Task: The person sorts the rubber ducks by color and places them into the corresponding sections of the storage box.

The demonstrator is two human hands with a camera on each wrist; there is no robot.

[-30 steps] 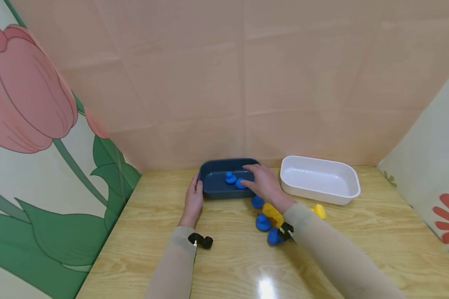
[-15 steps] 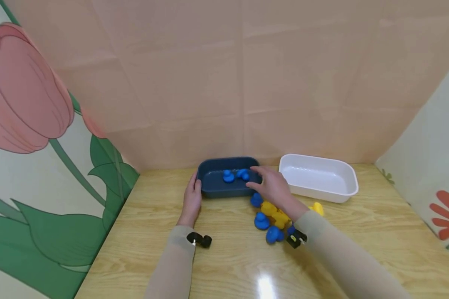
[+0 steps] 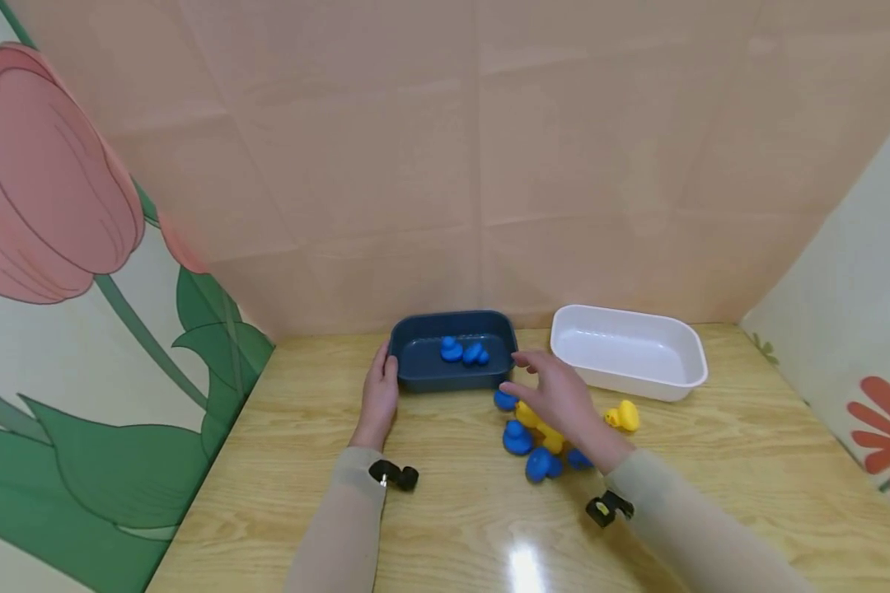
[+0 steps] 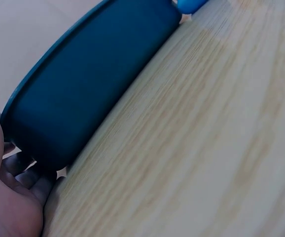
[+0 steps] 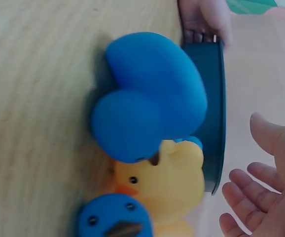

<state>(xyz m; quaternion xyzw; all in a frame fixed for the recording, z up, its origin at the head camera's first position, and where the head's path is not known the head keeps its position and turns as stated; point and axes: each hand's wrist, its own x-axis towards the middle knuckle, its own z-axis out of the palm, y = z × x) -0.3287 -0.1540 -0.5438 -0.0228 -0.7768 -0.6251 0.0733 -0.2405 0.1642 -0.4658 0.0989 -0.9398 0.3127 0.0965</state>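
Note:
A dark blue tray (image 3: 445, 381) stands at the back of the table with two blue rubber ducks (image 3: 452, 351) inside. My left hand (image 3: 378, 397) holds its left end; the left wrist view shows fingers (image 4: 38, 181) bent around the corner. Just right of the tray, my right hand (image 3: 559, 401) hovers above the duck pile, fingers spread and holding nothing. Beneath it are several blue ducks (image 3: 517, 438) and yellow ducks (image 3: 553, 439), partly hidden by the hand. In the right wrist view, a blue duck (image 5: 157, 79) lies close, beside a yellow duck (image 5: 167, 190).
To the right stands a white tray (image 3: 638, 380) with nothing visible in it. A lone yellow duck (image 3: 623, 416) lies in front of that tray. Behind the wooden table (image 3: 445, 527) hangs a pinkish cloth backdrop (image 3: 386, 165), with flower-printed panels at both sides.
My right hand has drawn back from over the dark blue tray, rightward and nearer. The duck it was at has been let go and lies in the tray. My left hand stays put.

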